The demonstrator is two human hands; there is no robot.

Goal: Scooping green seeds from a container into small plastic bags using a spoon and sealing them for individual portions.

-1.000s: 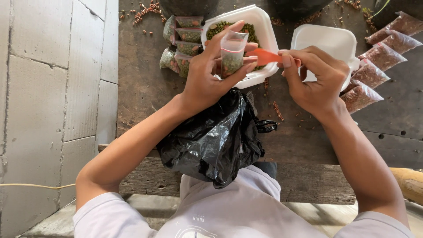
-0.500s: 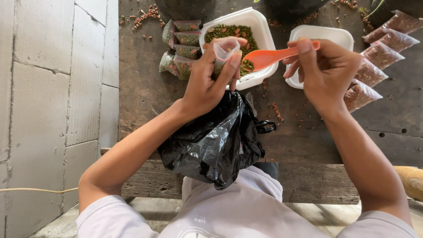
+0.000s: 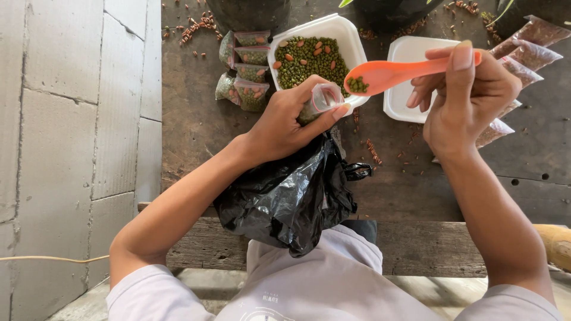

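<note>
Lifted clear of the tray, the orange spoon (image 3: 397, 71) pinched in the right hand (image 3: 467, 98) now carries a few green beans beside the small clear bag (image 3: 323, 100) gripped open by the left hand (image 3: 285, 122). Nearest, a black plastic bag (image 3: 291, 196) crowds the wooden surface (image 3: 196, 125). Beyond, the white tray of beans (image 3: 342, 30) is full; five filled packets (image 3: 250, 74) lie stacked.

Small clear pouch (image 3: 324, 98) open-mouthed; orange spoon (image 3: 389, 72) (holding green beans) just above.

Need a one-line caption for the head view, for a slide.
Right hand tips orange spoon of green beans toward small clear bag held by left hand.
</note>
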